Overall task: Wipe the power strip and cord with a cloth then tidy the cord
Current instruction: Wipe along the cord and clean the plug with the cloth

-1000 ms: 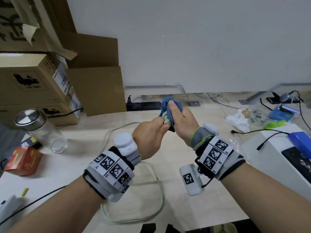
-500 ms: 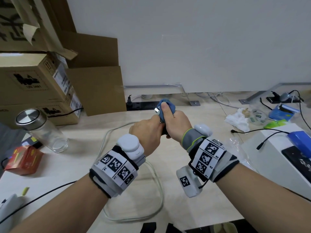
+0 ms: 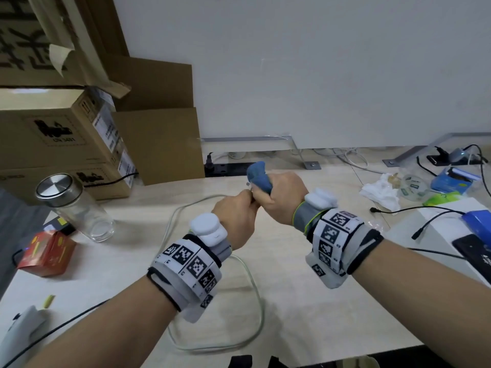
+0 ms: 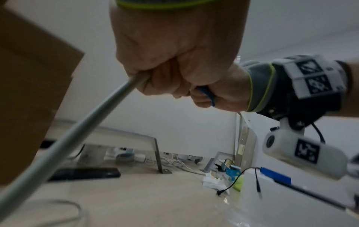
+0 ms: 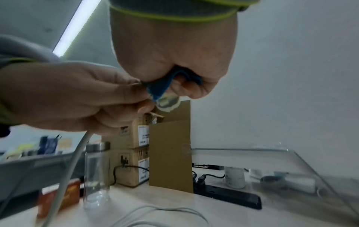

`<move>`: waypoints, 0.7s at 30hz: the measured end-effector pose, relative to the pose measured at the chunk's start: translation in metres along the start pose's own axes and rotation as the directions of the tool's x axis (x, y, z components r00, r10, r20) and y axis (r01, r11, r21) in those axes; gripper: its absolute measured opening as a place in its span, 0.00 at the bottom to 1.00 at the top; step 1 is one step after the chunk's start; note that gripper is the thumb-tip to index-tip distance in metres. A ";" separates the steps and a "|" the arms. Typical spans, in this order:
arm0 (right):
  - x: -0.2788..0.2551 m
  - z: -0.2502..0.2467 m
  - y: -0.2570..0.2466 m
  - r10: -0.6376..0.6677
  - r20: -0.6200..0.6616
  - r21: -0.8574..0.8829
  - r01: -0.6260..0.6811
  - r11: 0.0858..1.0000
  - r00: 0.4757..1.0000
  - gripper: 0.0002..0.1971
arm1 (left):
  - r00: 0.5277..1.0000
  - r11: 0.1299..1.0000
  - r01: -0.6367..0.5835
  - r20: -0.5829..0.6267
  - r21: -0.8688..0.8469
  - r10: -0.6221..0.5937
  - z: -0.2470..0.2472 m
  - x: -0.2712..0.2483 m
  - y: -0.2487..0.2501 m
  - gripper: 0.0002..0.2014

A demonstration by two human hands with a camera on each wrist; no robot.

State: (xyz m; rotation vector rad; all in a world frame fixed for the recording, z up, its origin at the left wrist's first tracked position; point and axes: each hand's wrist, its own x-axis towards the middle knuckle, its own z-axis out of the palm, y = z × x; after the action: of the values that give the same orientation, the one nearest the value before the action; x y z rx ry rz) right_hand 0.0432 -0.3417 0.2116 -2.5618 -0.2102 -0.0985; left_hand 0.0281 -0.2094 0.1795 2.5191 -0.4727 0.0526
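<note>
My right hand (image 3: 268, 193) grips a bunched blue cloth (image 3: 259, 173) above the middle of the desk. In the right wrist view the blue cloth (image 5: 158, 88) wraps the pale plug end (image 5: 168, 103) of the cord. My left hand (image 3: 248, 199) touches the right one and grips the grey-white cord (image 4: 108, 102) just behind the plug. From there the cord (image 3: 256, 290) hangs down and loops on the desk towards me. The cloth and fingers hide most of the plug. I do not see the cord's strip.
A black power strip (image 5: 229, 195) with plugs in it lies along the back edge. Cardboard boxes (image 3: 61, 134) and a glass bottle (image 3: 77, 208) stand at the left, beside a red carton (image 3: 47, 253). At the right are a white box (image 3: 438, 235), thin black cables and crumpled tissue (image 3: 380, 189).
My right hand has twisted the cloth round the plug end, and its thumb no longer lies up along the cloth. Both hands stay pressed together, and less of the plug shows.
</note>
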 end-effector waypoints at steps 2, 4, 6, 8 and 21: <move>-0.002 0.005 0.005 -0.084 -0.013 -0.084 0.083 0.993 0.996 0.25 | 0.999 0.991 0.038 0.011 -0.130 -0.037 -0.001 0.003 -0.004 0.10; -0.005 0.007 0.010 -0.205 -0.035 -0.227 0.192 0.955 0.978 0.30 | 0.998 0.980 0.035 0.054 -0.194 -0.025 -0.002 0.003 -0.009 0.08; -0.007 0.005 0.013 -0.286 -0.017 -0.340 0.263 0.903 0.958 0.29 | 0.996 0.973 -0.024 0.082 -0.231 0.044 -0.003 -0.001 -0.015 0.11; -0.007 0.002 0.016 -0.223 -0.015 -0.394 0.199 0.897 0.975 0.33 | 0.989 0.957 -0.096 0.082 -0.273 0.123 -0.001 -0.004 -0.020 0.11; -0.001 -0.004 0.040 0.007 -0.032 0.375 0.006 0.927 0.999 0.20 | 0.994 0.854 -0.065 0.045 -0.517 0.103 0.011 -0.007 -0.037 0.19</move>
State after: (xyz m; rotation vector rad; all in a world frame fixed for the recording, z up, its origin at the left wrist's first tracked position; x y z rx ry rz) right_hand 0.0485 -0.3771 0.1939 -2.1760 -0.1951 -0.0902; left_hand 0.0335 -0.1847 0.1497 1.9747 -0.5436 -0.1186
